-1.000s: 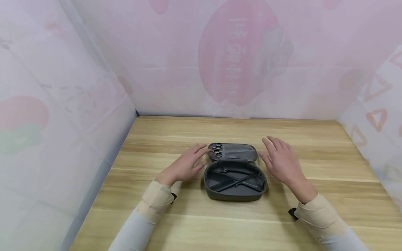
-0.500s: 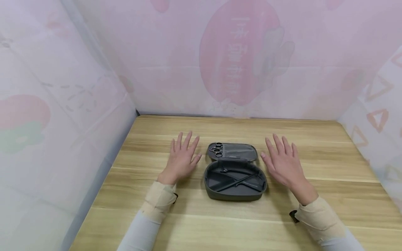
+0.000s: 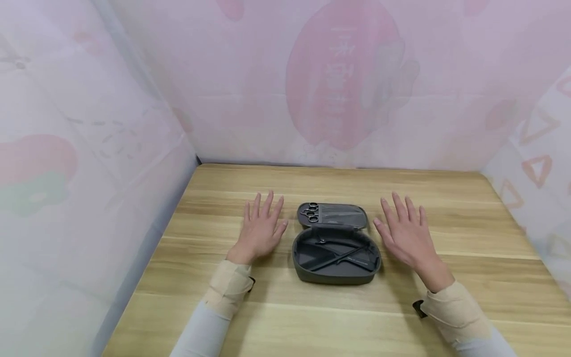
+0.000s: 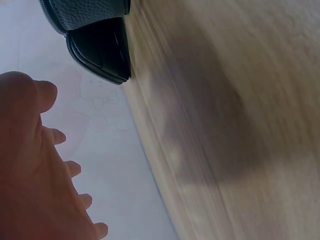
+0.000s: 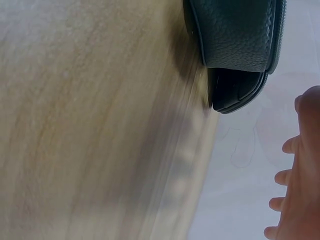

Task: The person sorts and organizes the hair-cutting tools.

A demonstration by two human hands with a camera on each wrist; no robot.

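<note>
- Midway between the surface's left and right edges, somewhat nearer its far edge, a dark grey zip case (image 3: 335, 243) lies opened flat on the wooden surface (image 3: 312, 317): the deeper half faces the near edge, the lid half the far edge.
- Inside the lid half sit scissors (image 3: 311, 212), their ring handles toward the left edge; the near half holds a slim dark comb (image 3: 341, 256) lying slantwise, perhaps with a second thin tool crossing it.
- Left hand (image 3: 260, 229) lies flat on the surface just beside the case's left side, fingers straight and spread, holding nothing; right hand (image 3: 403, 233) mirrors it just beside the right side, likewise flat, spread and empty. Neither touches the case.
- By my reading, the step in hand is a pause with the case laid open and the tools untouched; any next move would call for one hand to steady the shell while the other pinches a thin tool from its slot or strap.
- Hard to make out: how the scissors are held in place, and how many tools cross in the near half. Both wrist views are blurred and show only the case's outer shell (image 4: 95, 35) and fingertips.
</note>
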